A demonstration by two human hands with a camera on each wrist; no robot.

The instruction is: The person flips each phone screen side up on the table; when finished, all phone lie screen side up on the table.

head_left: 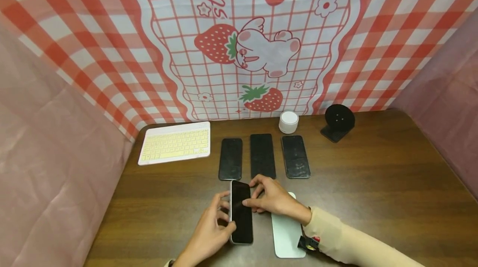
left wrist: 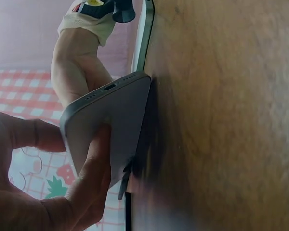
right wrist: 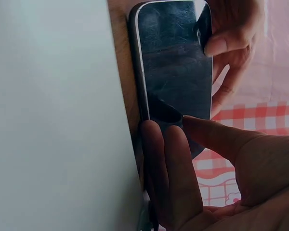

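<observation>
A smartphone (head_left: 242, 219) with a black screen and silvery frame is between both hands, tilted with its left side raised. My left hand (head_left: 209, 229) grips it, thumb on the screen's edge and fingers against its grey back (left wrist: 126, 108) in the left wrist view. The right hand (head_left: 274, 197) pinches the phone near its upper right edge; in the right wrist view its thumb (right wrist: 202, 127) touches the screen and two fingers (right wrist: 180, 159) meet the side. Under the right forearm lies a flat pale green device (head_left: 286, 236) with rounded corners, partly covered.
Beyond the hands, three dark phones (head_left: 230, 159) lie in a row on the wooden table (head_left: 381, 180). A white keyboard with yellow keys (head_left: 175, 142) is at the back left. Behind the phones stand a small white cylinder (head_left: 289, 122) and a black round-headed stand (head_left: 339, 118).
</observation>
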